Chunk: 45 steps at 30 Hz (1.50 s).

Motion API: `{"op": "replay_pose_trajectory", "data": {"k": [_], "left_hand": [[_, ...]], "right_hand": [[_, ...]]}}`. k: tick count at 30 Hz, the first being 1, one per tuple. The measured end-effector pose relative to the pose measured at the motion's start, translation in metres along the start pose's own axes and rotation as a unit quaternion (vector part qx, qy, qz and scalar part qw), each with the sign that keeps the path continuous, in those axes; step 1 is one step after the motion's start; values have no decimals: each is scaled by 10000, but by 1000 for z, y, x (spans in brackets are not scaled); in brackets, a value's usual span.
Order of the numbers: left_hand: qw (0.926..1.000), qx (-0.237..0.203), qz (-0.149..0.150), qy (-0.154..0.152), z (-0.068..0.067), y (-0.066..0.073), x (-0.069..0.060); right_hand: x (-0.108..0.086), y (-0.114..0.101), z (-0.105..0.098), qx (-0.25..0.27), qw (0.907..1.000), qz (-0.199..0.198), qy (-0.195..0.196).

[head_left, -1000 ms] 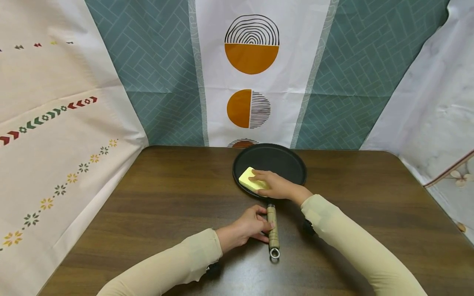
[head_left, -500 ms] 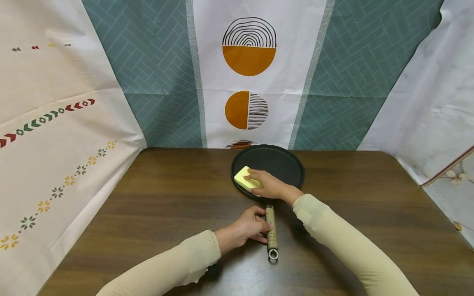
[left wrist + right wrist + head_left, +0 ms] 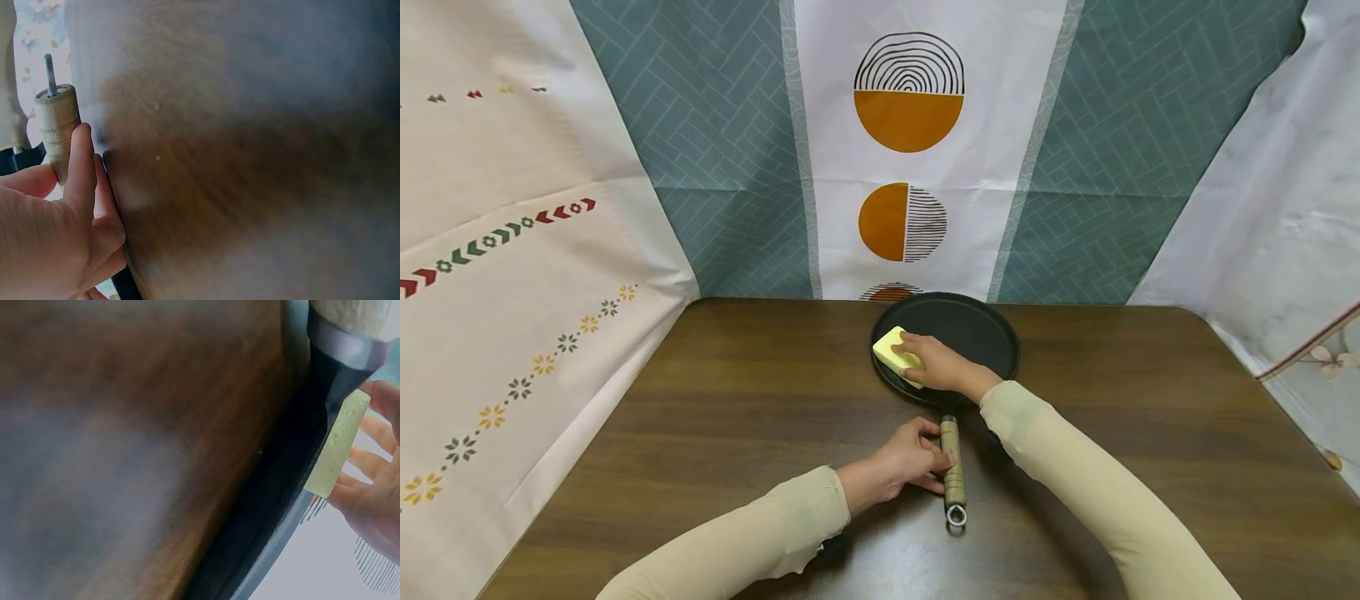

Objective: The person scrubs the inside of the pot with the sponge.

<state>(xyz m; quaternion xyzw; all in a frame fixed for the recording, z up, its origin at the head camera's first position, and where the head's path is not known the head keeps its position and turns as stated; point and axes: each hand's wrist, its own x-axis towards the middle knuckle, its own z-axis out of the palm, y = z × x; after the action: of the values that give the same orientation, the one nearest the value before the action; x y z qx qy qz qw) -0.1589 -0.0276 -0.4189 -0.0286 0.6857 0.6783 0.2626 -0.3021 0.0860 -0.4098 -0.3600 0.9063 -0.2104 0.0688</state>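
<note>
A round black flat pan [image 3: 970, 333] lies near the table's back edge, its wooden handle [image 3: 952, 467] pointing toward me. My left hand [image 3: 904, 458] pinches that handle from the left side, and the left wrist view shows fingers and thumb about the wood [image 3: 59, 119]. In the pan's left part, my right hand [image 3: 938, 365] grips a pale yellow sponge [image 3: 887, 348] from above. The right wrist view has the sponge [image 3: 337, 447] flat against the pan, with the right hand's fingers [image 3: 369, 462] around it. The palm side of each hand is partly hidden in the head view.
The brown wooden table [image 3: 760, 383] spreads to both sides of the pan. A metal ring [image 3: 956, 516] ends the handle. Behind the table hangs a patterned cloth [image 3: 737, 167], with a cream cloth [image 3: 512, 333] at left and a whitish one [image 3: 1285, 225] at right.
My right hand has slid the sponge a little left and away from me across the pan. The left hand keeps its hold on the handle, and the pan stays put.
</note>
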Motion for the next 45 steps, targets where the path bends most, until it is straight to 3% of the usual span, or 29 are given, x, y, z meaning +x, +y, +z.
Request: {"op": "replay_pose_trajectory", "data": {"k": [22, 32, 45], "left_hand": [[10000, 6, 93, 31, 0, 0, -1], [9998, 80, 142, 135, 0, -3, -1], [9997, 53, 176, 151, 2, -2, -2]], "right_hand": [[24, 6, -8, -430, 9971, 532, -340], [37, 15, -12, -320, 9975, 540, -326], [50, 45, -22, 137, 9921, 1210, -308]]}}
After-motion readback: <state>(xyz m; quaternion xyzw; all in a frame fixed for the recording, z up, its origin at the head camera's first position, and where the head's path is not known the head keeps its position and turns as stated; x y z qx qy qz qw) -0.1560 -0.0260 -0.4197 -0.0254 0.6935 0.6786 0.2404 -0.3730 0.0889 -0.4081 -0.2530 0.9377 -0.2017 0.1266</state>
